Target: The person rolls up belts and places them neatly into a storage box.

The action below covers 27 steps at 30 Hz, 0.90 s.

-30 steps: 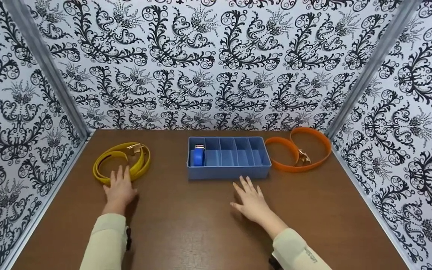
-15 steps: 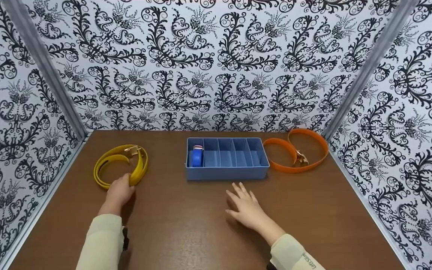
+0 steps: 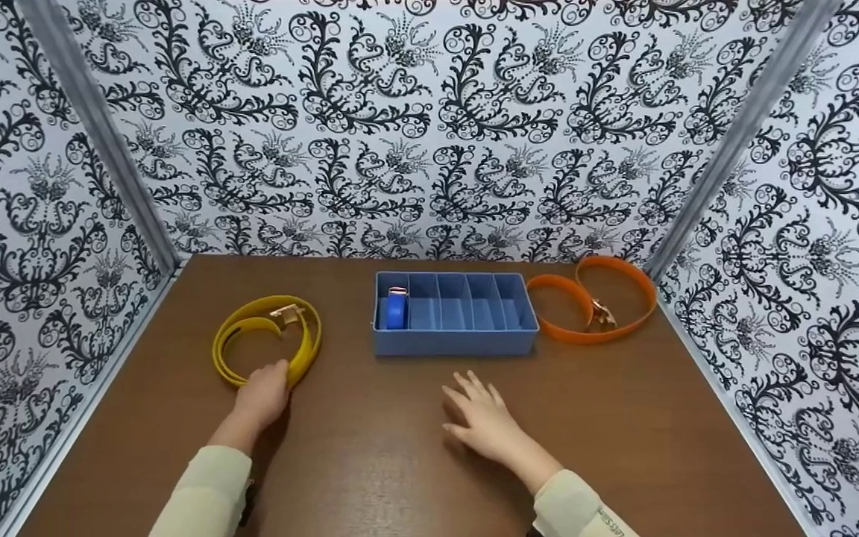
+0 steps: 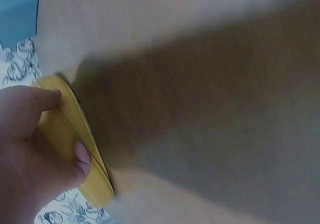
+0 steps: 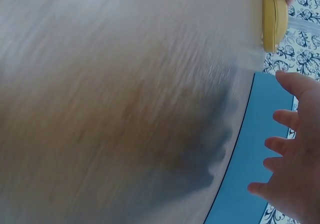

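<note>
Nearest, the right hand (image 3: 485, 424) hovers over the brown table (image 3: 370, 447), fingers spread wide. At 9 o'clock from it, slightly farther off, the left hand (image 3: 264, 391) holds the yellow belt (image 3: 306, 360) in a narrow pinch between thumb and fingers, at 5 o'clock on the coil; its gold buckle (image 3: 288, 314) lies at 1 o'clock. Beyond, about 11 o'clock from the right hand, stands a blue tray (image 3: 455, 344), with a rolled blue belt (image 3: 396, 309) upright in its 9 o'clock compartment. Just beside the tray, at 3 o'clock, an orange belt (image 3: 586, 338) lies in two loops. Farthest is the patterned back wall (image 3: 429, 149).
</note>
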### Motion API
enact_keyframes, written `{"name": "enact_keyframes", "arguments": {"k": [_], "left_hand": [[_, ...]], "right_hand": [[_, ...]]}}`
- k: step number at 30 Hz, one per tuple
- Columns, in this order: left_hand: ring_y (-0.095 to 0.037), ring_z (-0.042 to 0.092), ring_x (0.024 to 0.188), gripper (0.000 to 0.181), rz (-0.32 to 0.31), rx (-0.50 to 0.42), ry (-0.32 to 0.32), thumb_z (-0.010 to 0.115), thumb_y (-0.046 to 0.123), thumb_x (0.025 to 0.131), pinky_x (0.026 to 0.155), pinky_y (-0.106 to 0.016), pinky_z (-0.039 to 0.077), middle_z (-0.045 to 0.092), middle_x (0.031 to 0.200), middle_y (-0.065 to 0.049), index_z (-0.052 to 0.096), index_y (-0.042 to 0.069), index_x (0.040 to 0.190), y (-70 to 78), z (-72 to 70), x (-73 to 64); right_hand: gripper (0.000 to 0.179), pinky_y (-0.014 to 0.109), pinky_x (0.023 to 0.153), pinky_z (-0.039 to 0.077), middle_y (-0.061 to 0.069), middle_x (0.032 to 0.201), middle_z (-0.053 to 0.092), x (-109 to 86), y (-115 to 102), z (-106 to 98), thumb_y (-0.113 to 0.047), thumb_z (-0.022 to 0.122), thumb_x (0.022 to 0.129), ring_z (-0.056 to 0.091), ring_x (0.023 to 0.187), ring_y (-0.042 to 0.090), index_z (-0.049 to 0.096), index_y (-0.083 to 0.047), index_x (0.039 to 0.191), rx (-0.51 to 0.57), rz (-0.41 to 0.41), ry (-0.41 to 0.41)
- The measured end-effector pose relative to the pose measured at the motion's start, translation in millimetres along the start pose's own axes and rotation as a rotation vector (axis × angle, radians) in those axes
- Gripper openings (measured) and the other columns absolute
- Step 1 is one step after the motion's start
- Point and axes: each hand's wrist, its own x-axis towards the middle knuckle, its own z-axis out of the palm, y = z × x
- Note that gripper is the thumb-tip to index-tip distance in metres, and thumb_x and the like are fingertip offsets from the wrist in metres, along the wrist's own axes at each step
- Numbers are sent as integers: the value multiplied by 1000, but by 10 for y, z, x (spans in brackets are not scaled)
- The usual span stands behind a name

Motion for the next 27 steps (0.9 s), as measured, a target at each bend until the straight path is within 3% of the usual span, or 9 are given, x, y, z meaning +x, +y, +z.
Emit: {"name": "enact_keyframes", "arguments": {"k": [5,11,18,21,27], "left_hand": [[-46,59,86,26,94,49,62,58,-6,85,80,-57,48,61,93,-25,53,-10,111,121,59,-140],[-41,59,75,16,115,73,90,60,-3,87,69,-54,49,57,81,-18,52,-4,101,343,145,-241],[-40,56,66,17,177,82,149,59,-7,84,62,-53,48,54,75,-17,50,-4,98,637,246,-288],[-42,55,66,18,202,68,127,58,-9,83,63,-54,47,52,75,-19,48,-5,97,784,293,-294],[-45,55,75,21,172,13,-5,57,-9,87,71,-56,47,52,83,-22,47,-6,104,1055,372,-323]], "right_hand": [[59,60,109,23,17,150,38,12,-81,60,-35,66,91,28,140,39,51,-7,140,17,-37,9],[54,59,107,28,17,145,45,19,-139,105,-33,65,91,36,135,39,54,-7,137,10,-63,28],[48,57,106,30,15,142,48,45,-181,113,-30,63,93,40,132,36,56,-7,135,34,-62,33],[47,56,106,30,14,142,48,49,-198,104,-29,63,94,41,132,35,56,-7,135,39,-65,33],[47,53,107,30,11,142,49,45,-242,114,-28,62,94,42,132,31,55,-9,136,65,-78,29]]}}
